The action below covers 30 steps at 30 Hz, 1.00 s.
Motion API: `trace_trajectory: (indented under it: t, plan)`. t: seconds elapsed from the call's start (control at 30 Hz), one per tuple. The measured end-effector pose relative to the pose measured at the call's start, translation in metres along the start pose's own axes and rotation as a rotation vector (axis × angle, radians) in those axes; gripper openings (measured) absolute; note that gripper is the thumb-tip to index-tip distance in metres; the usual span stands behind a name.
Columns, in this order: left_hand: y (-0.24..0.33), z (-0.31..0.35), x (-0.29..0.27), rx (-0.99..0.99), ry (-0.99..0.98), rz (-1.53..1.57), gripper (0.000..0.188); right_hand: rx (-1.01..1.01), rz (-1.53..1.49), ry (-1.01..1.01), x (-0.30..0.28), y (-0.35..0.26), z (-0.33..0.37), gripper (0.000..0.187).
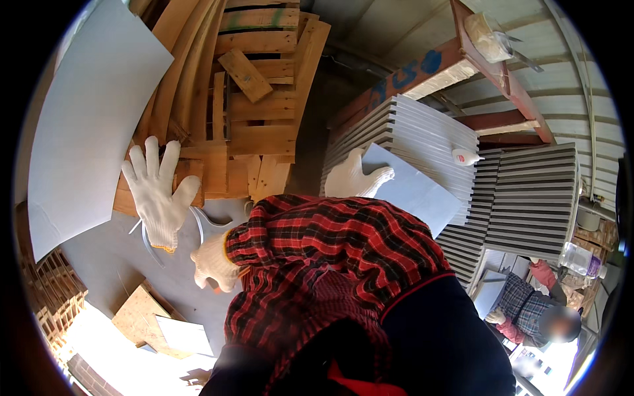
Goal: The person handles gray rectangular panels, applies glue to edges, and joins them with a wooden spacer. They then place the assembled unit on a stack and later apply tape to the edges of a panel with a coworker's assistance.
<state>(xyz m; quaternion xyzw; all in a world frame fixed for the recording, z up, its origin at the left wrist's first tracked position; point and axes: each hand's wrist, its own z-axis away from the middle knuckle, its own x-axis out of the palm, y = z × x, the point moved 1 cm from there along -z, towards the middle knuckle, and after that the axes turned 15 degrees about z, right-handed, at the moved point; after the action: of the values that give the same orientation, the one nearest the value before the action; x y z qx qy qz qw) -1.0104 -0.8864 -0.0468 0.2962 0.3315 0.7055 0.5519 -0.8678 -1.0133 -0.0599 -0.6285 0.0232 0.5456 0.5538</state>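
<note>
My left hand (pixel 353 177) wears a white knit glove, its wrist hidden behind my plaid right sleeve. It grips the left edge of a flat blue-grey panel (pixel 413 188), thumb on top, fingers partly hidden. The panel lies tilted against a tall stack of grey panels (pixel 429 125). Crossing over to the left, my gloved right hand (pixel 214 264) has curled fingers; a bit of orange shows at them, too hidden to name. Above that hand, a white glove (pixel 158 188) with a yellow-edged cuff is spread out before the pallet wood, no arm visible in it.
Wooden pallets (pixel 261 112) stand ahead, beside a large pale sheet (pixel 92 125). A white squeeze bottle (pixel 466 157) is on the stack, below a red metal frame (pixel 422 69). At lower right, another person (pixel 528 300) handles a panel. Boards (pixel 142 320) lie at lower left.
</note>
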Motion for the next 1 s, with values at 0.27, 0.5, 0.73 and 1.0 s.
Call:
trace_trajectory:
  t: [0.27,0.5,0.73,1.0]
  plan:
    - [-0.009,-0.007,0.002,0.100,0.109,0.036,0.067,0.407,-0.357,1.006,-0.105,-0.066,0.218,0.049]
    - [0.016,0.017,0.010,0.196,0.068,-0.057,0.058,0.988,-0.594,1.741,0.017,-0.056,0.431,0.042]
    - [0.007,0.007,0.010,0.218,0.051,-0.022,0.054,1.213,-0.643,1.647,0.070,-0.037,0.439,0.064]
    - [0.004,0.003,0.008,0.132,0.037,0.024,0.057,1.263,-0.658,0.955,0.095,-0.061,0.501,0.053]
